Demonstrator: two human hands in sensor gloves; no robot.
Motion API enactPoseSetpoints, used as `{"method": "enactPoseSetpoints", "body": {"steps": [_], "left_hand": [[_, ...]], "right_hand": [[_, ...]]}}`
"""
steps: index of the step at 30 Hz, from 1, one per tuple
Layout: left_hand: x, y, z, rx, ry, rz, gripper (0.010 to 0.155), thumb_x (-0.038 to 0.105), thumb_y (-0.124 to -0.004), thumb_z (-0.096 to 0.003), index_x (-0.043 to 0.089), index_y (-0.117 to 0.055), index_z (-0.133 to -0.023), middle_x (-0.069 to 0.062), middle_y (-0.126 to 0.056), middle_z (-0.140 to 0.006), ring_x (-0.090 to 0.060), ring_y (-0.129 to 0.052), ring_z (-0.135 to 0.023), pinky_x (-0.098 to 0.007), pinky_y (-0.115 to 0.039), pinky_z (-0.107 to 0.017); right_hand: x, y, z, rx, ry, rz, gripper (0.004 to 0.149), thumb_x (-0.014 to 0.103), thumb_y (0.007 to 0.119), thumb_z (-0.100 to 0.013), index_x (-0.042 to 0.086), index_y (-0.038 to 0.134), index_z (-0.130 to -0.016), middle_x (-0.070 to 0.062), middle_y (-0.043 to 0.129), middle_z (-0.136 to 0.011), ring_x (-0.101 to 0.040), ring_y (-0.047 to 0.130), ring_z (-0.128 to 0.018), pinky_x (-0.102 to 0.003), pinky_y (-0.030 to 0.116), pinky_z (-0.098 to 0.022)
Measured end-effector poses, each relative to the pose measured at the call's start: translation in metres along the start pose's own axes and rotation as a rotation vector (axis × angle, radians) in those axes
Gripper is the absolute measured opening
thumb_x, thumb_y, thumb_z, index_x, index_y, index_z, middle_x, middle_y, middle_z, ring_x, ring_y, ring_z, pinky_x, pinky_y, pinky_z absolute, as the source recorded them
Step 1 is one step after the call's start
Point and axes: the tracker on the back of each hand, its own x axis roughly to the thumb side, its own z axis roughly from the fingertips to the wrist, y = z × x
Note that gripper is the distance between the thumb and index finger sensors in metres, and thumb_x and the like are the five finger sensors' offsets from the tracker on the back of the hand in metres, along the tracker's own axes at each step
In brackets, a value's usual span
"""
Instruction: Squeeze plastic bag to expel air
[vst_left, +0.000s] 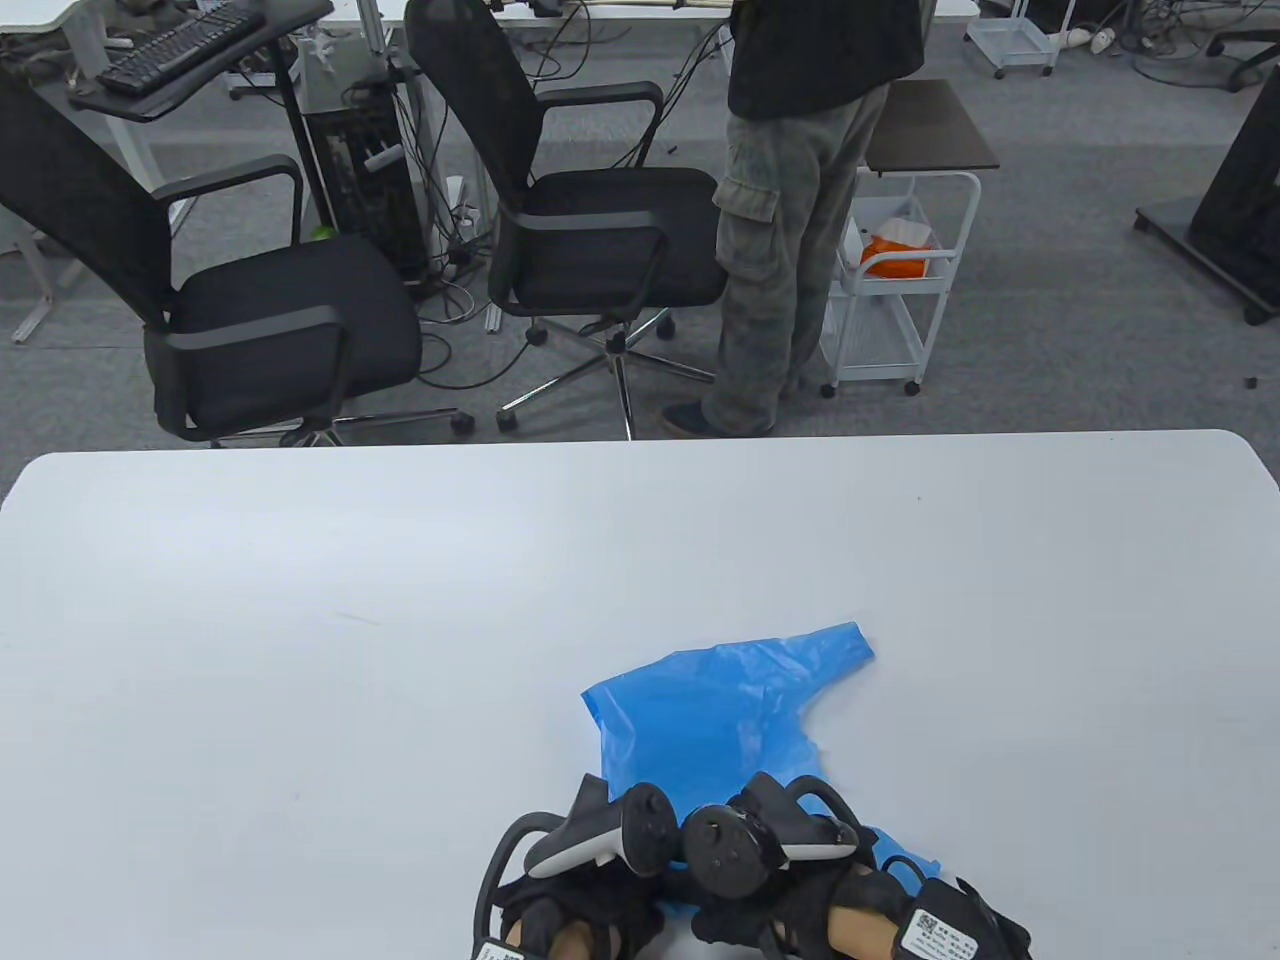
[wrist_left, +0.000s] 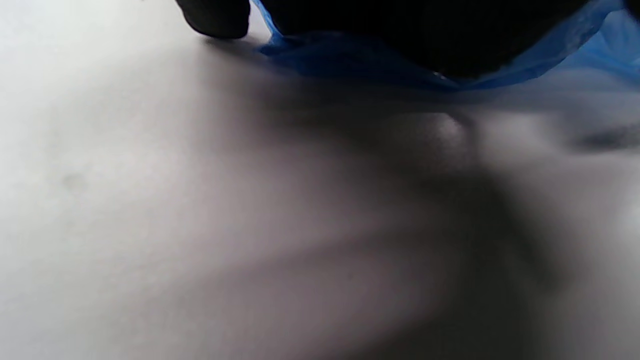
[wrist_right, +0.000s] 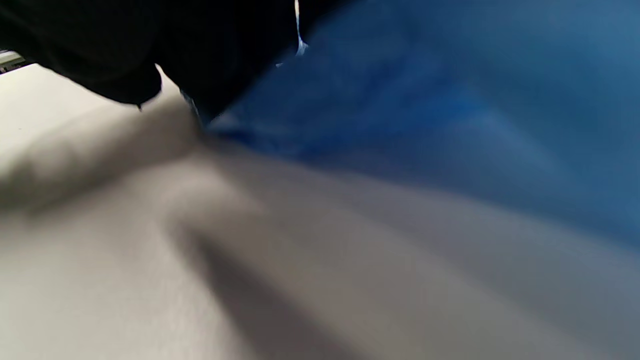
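Note:
A crumpled blue plastic bag (vst_left: 720, 710) lies flat on the white table (vst_left: 400, 600) near the front middle, one corner pointing to the far right. My left hand (vst_left: 590, 880) and right hand (vst_left: 790, 880) sit side by side on the bag's near end, with the trackers on top hiding the fingers. In the left wrist view the dark glove (wrist_left: 410, 30) rests on the bag (wrist_left: 350, 60) and one fingertip (wrist_left: 215, 20) touches the table. In the right wrist view the glove (wrist_right: 150, 45) lies against the bag (wrist_right: 450, 110). I cannot tell whether either hand grips or only presses.
The table's far edge (vst_left: 640, 435) runs across the middle of the table view. Beyond it stand two black office chairs (vst_left: 280, 310), a person (vst_left: 790, 200) and a white wire cart (vst_left: 900, 290).

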Motion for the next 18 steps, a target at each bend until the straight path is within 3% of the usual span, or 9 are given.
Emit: {"method": "enactPoseSetpoints", "body": {"steps": [2, 5, 18], "left_hand": [[-0.002, 0.001, -0.001, 0.002, -0.001, 0.023, 0.054, 0.044, -0.072, -0.0392, 0.037, -0.065, -0.092, 0.013, -0.049, -0.104, -0.016, -0.045, -0.102, -0.051, -0.051, -0.077], [-0.002, 0.002, -0.002, -0.009, 0.008, 0.041, 0.053, 0.045, -0.072, -0.0392, 0.036, -0.067, -0.091, 0.014, -0.05, -0.104, -0.016, -0.045, -0.102, -0.052, -0.051, -0.077], [-0.004, 0.002, 0.0, -0.015, 0.025, 0.08, 0.052, 0.045, -0.072, -0.0395, 0.038, -0.068, -0.091, 0.015, -0.05, -0.104, -0.014, -0.044, -0.102, -0.052, -0.049, -0.077]], "right_hand": [[-0.011, 0.007, 0.002, 0.021, 0.007, -0.068, 0.057, 0.055, 0.072, -0.037, 0.041, 0.067, -0.092, 0.008, 0.047, -0.114, -0.024, 0.048, -0.109, -0.052, 0.04, -0.08], [-0.029, 0.017, 0.011, 0.041, 0.036, -0.007, 0.057, 0.057, 0.071, -0.037, 0.048, 0.06, -0.092, 0.017, 0.039, -0.113, -0.012, 0.036, -0.11, -0.05, 0.038, -0.08], [-0.1, 0.026, 0.079, 0.022, 0.185, -0.114, 0.053, 0.058, 0.071, -0.037, 0.049, 0.066, -0.089, 0.021, 0.044, -0.111, -0.008, 0.038, -0.109, -0.049, 0.039, -0.08]]}}
